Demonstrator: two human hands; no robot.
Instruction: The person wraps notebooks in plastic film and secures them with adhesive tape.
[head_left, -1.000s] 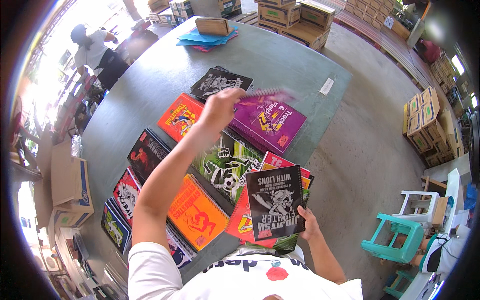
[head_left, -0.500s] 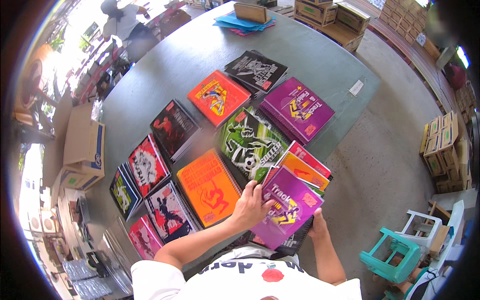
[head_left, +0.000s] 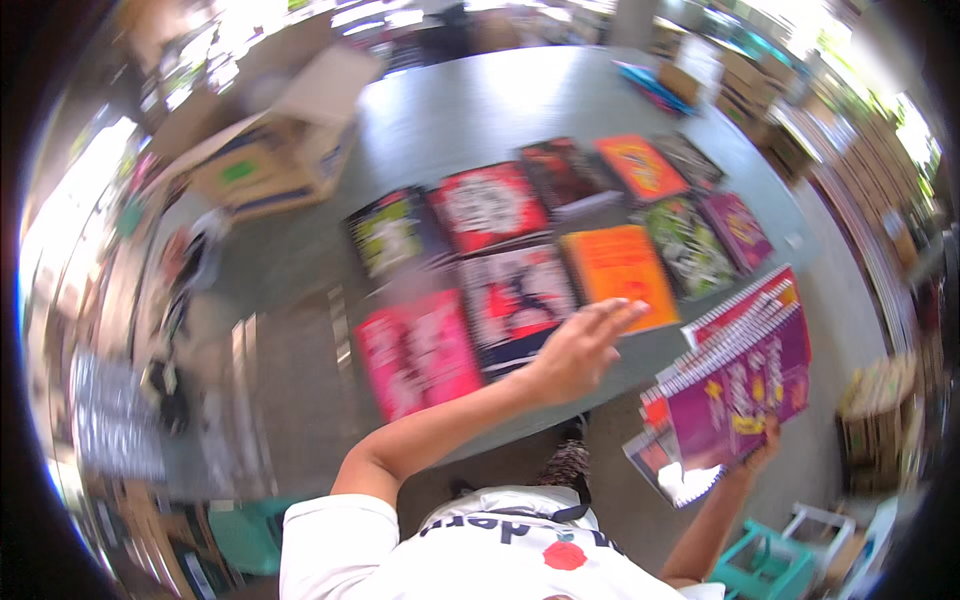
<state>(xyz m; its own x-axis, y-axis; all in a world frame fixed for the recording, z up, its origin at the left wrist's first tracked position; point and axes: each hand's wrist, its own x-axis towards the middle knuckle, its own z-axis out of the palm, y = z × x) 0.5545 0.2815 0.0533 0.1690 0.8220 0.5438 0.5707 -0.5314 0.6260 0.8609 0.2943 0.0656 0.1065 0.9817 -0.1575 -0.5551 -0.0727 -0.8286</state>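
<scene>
My right hand point(head_left: 764, 446) grips a fanned stack of spiral notebooks point(head_left: 735, 385), a purple one on top and a red one behind it, off the table's right side. Apart from that stack, my left hand point(head_left: 585, 350) is open and empty, fingers stretched out near the lower edge of an orange notebook point(head_left: 615, 265). Piles of notebooks lie in two rows: a pink one point(head_left: 420, 355), a white, red and navy one point(head_left: 518, 295), a green and black one point(head_left: 388, 235), a red one point(head_left: 490, 205) and several more toward the right. Motion blurs the picture.
An opened cardboard box point(head_left: 270, 165) stands at the table's far left. Blue sheets point(head_left: 655, 88) lie at the far right corner of the table point(head_left: 450, 100). Stacked cartons point(head_left: 870, 415) and a teal stool point(head_left: 765, 560) are on the floor to the right.
My left hand has come off the notebook stack and its fingers have straightened. The stack has moved right, held by my right hand alone. The view has turned left, showing more of the cardboard box.
</scene>
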